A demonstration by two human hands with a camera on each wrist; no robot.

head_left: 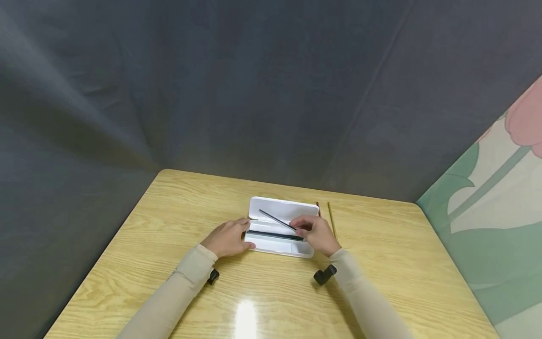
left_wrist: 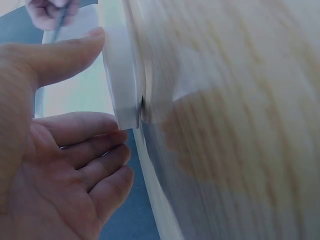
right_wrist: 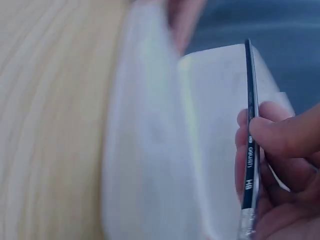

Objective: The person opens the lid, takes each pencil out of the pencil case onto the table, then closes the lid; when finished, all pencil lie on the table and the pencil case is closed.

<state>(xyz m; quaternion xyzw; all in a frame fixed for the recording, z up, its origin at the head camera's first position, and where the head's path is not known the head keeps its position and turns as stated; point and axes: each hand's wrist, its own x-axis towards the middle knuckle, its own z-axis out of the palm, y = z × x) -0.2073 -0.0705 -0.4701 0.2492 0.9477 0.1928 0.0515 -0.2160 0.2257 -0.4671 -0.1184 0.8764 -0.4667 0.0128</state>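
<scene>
A white pencil case lies open on the wooden table, its lid folded back on the far side. My left hand holds the case's left end, thumb at the near corner and fingers toward the hinge side. In the left wrist view the thumb and index fingertips meet the white wall. Over the case, my right hand pinches a dark pencil between thumb and fingers, slanting up to the left. "HB" is printed on this pencil. A long black strip runs along the inside of the case.
To the right of the case, a yellow pencil and a red pencil lie on the table, the red one partly hidden by the right hand. A dark curtain hangs behind the table, and a flowered cloth hangs at the right.
</scene>
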